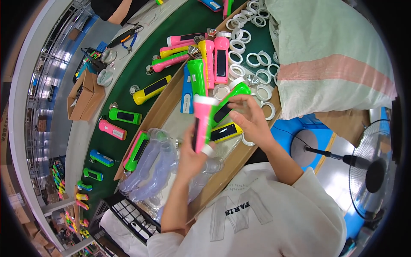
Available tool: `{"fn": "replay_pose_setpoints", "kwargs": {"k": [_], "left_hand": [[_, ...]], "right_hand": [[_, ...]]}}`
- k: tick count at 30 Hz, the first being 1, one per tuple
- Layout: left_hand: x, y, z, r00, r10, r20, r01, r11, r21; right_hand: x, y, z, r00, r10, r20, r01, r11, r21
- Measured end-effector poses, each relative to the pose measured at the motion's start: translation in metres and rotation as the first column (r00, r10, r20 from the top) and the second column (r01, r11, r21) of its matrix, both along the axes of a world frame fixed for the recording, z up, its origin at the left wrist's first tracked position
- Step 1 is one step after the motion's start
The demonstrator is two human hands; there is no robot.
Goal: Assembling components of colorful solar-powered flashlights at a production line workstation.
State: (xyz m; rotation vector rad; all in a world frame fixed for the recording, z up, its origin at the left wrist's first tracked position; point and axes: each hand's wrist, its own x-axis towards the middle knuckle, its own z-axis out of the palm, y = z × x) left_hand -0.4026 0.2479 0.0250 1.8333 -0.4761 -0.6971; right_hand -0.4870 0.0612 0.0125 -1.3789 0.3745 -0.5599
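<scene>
While gripping pink-and-green flashlight [200, 118], seemingly already fitted with white head ring [206, 100], in left hand [191, 154], holds right hand [251, 122] apart, open; has many loose white rings [235, 52] unfitted.

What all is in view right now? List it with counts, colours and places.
Cardboard tray: one, brown, centre
Green work surface: one, green, left of tray
Pink-and-green torch: one, white-ended, above tray
Tray torches: at least seven, mixed colours, in tray
Surface torches: many, mixed colours, on green work surface
Silver reflectors: several, silver, mostly by torch ends
White rings: many, white, tray's far end
Clear plastic pieces: several, transparent, tray's near end
Woven sack: one, pale with pink stripe, upper right
Cardboard box: one, brown, left
Fan: one, black, far right
Another person's arm: one, dark-sleeved, top left
Left hand: one, bare, holding pink-and-green torch
Right hand: one, bare, open, beside it
</scene>
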Motion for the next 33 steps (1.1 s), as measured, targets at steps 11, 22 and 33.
{"fn": "replay_pose_setpoints", "kwargs": {"k": [11,22,33], "left_hand": [[0.211,-0.063,0.004,0.464,-0.132,0.876,-0.099,0.975,0.199],[0.298,-0.183,-0.040,0.395,-0.705,0.589,0.040,0.654,0.755],[0.300,-0.097,-0.009,0.594,-0.519,0.615,-0.149,0.680,0.717]], "right_hand": [[-0.039,-0.036,-0.023,0.857,-0.361,-0.368,-0.183,0.453,-0.872],[-0.031,-0.040,-0.014,0.831,-0.400,-0.387,-0.141,0.522,-0.841],[-0.030,-0.059,-0.021,0.815,-0.288,-0.503,-0.322,0.496,-0.806]]}}
